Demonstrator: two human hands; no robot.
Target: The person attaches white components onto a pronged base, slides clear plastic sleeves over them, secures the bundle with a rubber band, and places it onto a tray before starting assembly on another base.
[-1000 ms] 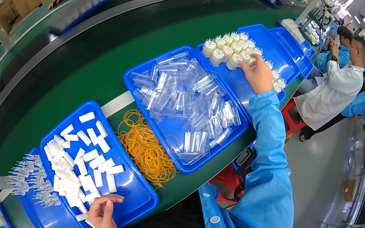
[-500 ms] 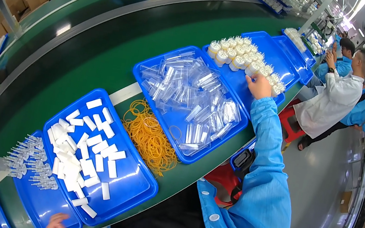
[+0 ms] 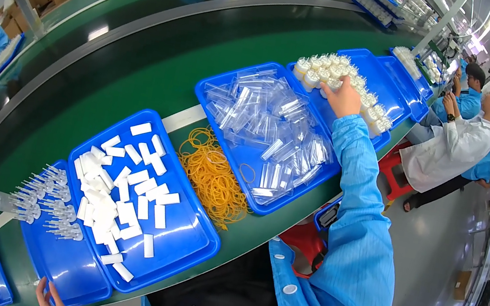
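My right hand [image 3: 343, 98] reaches into the far blue tray [image 3: 393, 91], thumb and fingers closing around one of several white cylindrical pieces [image 3: 334, 83] with thin prongs on top. Its fingers partly hide that piece. At the lower left, my left hand [image 3: 53, 303] is open with its fingers apart, by the near edge of a blue tray [image 3: 70, 273]. Clear spiky plastic parts [image 3: 56, 202] stand at the far end of that tray. Beside it, another blue tray [image 3: 192, 245] carries scattered white tube-like pieces [image 3: 118, 203].
Between trays lies a heap of orange rubber bands [image 3: 211, 180]. Clear plastic sleeves [image 3: 258, 116] fill the middle tray. The green belt [image 3: 161, 72] runs behind a metal rail. People [image 3: 457, 138] sit and stand at the right, near a red stool [image 3: 390, 175].
My right hand has moved leftward along the rows of white cylindrical pieces. My left hand has drawn back toward the lower edge, its fingers spreading. The whole view has shifted slightly.
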